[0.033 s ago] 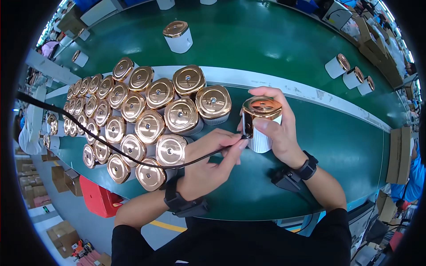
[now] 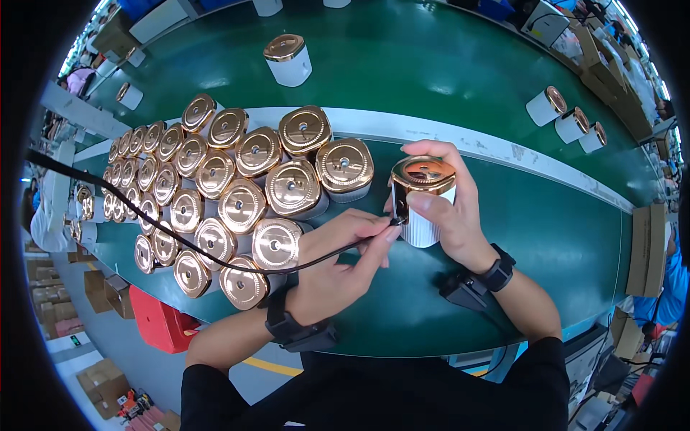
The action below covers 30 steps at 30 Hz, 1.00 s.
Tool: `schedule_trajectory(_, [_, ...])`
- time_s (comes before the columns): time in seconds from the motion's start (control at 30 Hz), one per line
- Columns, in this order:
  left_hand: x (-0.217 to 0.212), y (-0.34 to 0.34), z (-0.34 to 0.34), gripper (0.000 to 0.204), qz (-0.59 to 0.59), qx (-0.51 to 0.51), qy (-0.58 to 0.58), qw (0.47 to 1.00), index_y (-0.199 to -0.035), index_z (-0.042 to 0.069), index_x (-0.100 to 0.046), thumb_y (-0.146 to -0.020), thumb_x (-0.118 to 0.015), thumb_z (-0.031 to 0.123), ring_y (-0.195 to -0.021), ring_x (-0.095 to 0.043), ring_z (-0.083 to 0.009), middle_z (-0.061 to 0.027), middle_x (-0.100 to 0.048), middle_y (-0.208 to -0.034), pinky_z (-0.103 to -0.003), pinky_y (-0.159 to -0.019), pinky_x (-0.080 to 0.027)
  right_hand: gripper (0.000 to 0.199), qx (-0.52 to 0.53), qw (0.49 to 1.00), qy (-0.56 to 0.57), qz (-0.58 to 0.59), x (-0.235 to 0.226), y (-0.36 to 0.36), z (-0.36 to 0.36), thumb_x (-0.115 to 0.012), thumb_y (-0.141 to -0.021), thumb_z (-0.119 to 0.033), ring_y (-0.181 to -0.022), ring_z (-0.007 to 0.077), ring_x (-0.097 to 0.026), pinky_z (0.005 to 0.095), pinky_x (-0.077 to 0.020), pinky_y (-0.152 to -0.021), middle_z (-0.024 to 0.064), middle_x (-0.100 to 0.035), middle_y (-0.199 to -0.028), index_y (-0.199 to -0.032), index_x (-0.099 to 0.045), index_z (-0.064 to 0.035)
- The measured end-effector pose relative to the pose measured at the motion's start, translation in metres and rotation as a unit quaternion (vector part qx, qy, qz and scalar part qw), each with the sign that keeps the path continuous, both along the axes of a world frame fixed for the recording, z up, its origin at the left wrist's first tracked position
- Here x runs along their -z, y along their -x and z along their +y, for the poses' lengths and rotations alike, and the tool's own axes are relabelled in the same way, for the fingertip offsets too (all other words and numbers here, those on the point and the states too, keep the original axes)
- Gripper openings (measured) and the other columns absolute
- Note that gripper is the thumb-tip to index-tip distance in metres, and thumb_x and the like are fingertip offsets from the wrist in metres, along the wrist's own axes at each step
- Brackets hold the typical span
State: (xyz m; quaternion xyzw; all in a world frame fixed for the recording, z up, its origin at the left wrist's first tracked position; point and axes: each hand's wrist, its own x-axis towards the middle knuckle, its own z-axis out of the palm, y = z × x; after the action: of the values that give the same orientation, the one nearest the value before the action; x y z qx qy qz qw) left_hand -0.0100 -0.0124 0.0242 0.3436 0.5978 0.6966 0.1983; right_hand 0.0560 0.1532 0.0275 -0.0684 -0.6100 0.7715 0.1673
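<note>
My right hand (image 2: 460, 219) is wrapped round a white ribbed canister-shaped unit with a shiny copper-gold top (image 2: 421, 233), held upright. Its thumb presses near the dark panel on the unit's left side. Between thumb and fingers, my left hand (image 2: 336, 271) pinches the end of a black cable (image 2: 205, 253). That end touches the lower part of the dark panel; whether it sits inside a socket I cannot tell. The cable runs from there across the left hand and up to the far left. Left of my hands stand many similar units (image 2: 293, 188) in close rows, gold tops up.
A green work table (image 2: 532, 237) lies under my hands, with a pale rail (image 2: 489, 147) behind it. Beyond the rail, a green surface carries a few more units (image 2: 290, 68). Cardboard (image 2: 647, 251) stands at the right edge. Down on the left is a red stool-like object (image 2: 154, 320).
</note>
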Motion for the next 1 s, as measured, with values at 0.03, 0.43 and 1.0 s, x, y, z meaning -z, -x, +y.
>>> schedule_trajectory(0.03, [0.002,-0.001,-0.001,0.011,0.001,0.003,-0.006,1.000,-0.096,-0.007,-0.063,-0.085,-0.064,-0.008,-0.062,-0.062,-0.0100,-0.0119,-0.064,-0.086,-0.019,-0.051,-0.045,0.046,0.009,1.000,-0.023,-0.005,0.000,-0.002,-0.001,-0.067,-0.084,-0.012,-0.084,0.0127,-0.062,0.0265,-0.0501,-0.073,0.0080,-0.060,-0.097,-0.123,-0.045,-0.0018])
schedule_trajectory(0.43, [0.003,0.001,-0.003,0.009,0.011,0.014,-0.001,1.000,-0.093,-0.006,-0.063,-0.084,-0.064,-0.008,-0.059,-0.061,-0.0092,-0.0115,-0.065,-0.084,-0.019,-0.048,-0.044,0.039,-0.011,0.998,-0.011,-0.064,-0.016,0.002,-0.006,-0.069,-0.084,-0.012,-0.084,0.0119,-0.061,0.0265,-0.0499,-0.073,0.0087,-0.061,-0.099,-0.113,-0.047,-0.0010])
schedule_trajectory(1.0, [0.010,0.004,-0.006,0.011,0.042,0.042,-0.001,0.998,-0.095,-0.006,-0.060,-0.085,-0.063,-0.009,-0.060,-0.063,-0.0121,-0.0145,-0.064,-0.086,-0.022,-0.049,-0.050,0.040,-0.016,0.993,-0.085,-0.080,-0.013,0.003,-0.005,-0.070,-0.079,-0.013,-0.089,0.0111,-0.057,0.0270,-0.0462,-0.079,0.0077,-0.061,-0.097,-0.110,-0.048,-0.0020])
